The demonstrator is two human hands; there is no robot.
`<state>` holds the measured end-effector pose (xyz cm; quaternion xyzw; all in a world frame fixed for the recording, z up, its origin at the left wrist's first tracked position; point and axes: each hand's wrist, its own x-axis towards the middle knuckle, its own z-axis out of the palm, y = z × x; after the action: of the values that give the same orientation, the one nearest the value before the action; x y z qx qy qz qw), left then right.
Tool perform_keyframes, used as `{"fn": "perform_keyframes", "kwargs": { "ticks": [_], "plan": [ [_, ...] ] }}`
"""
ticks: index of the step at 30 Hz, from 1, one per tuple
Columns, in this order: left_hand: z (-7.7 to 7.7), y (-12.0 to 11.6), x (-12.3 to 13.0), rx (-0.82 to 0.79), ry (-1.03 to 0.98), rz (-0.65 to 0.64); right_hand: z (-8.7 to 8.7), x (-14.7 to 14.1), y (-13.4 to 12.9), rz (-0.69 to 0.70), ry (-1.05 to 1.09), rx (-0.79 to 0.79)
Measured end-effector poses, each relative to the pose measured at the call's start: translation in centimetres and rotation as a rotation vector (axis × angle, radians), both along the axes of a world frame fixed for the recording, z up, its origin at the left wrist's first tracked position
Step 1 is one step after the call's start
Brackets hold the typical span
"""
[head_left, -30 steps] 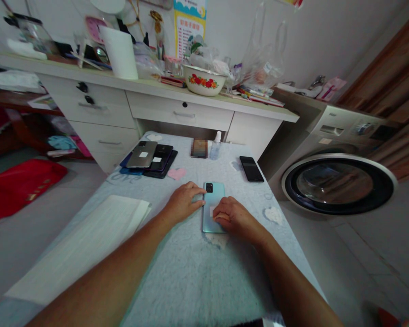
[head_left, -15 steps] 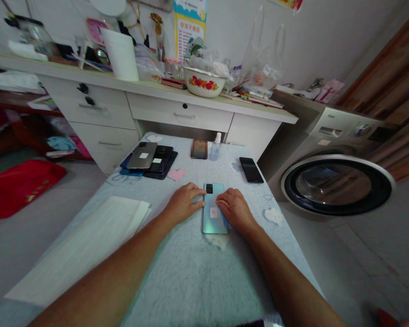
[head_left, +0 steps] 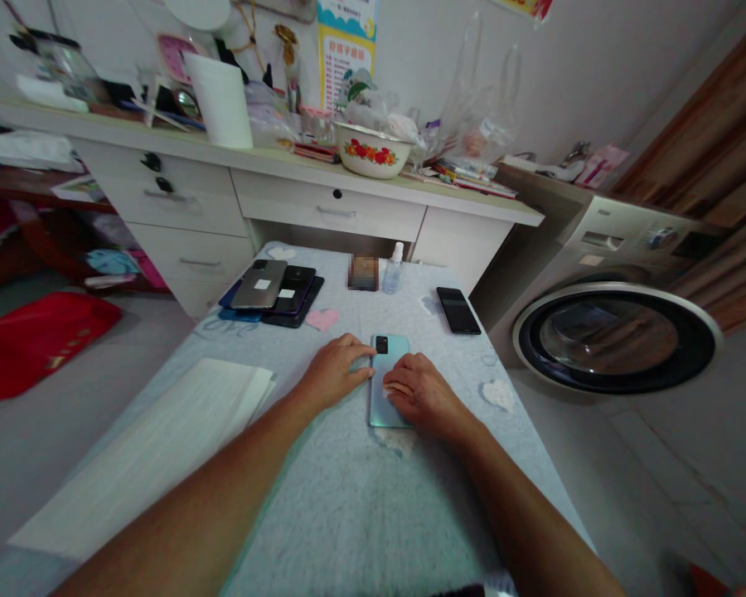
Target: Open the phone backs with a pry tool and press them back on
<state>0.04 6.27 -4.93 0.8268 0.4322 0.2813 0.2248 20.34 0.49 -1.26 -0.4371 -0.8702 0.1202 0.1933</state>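
Observation:
A light blue-green smartphone (head_left: 398,342) lies back up on the cloth-covered table, its black camera block at the top left. At its left edge my left hand (head_left: 339,365) rests with forefinger and thumb apart, their tips touching the phone's side. My right hand (head_left: 426,394) is over the middle of the phone's back, fingers bent and pressed together. Its fingertips cover most of the white sticker there; what they hold, if anything, is hidden.
Further back are a stack of phones (head_left: 261,283), a spray bottle (head_left: 392,270), a small brown item (head_left: 363,272) with a blurred surface, and a black phone (head_left: 458,311) at the right. White sheets (head_left: 155,448) lie left. A washing machine (head_left: 615,249) stands beyond the right edge.
My right hand has slid down and slightly left over the phone's back, onto the white sticker that showed before. The left hand and the phone have stayed put.

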Motion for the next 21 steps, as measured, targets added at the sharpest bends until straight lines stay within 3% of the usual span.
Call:
{"fn": "perform_keyframes", "kwargs": {
  "ticks": [3, 10, 21],
  "plan": [
    [0.1, -0.1, 0.0, -0.007, 0.01, 0.005, 0.0, 0.1, -0.1, 0.027, 0.014, 0.012],
    [-0.1, 0.0, 0.0, -0.02, 0.008, -0.006, -1.2, 0.4, 0.5, -0.065, 0.015, 0.038],
    [0.5, -0.1, 0.1, -0.02, 0.02, 0.004, -1.5, 0.6, 1.4, -0.291, 0.01, 0.092]
  ]
}}
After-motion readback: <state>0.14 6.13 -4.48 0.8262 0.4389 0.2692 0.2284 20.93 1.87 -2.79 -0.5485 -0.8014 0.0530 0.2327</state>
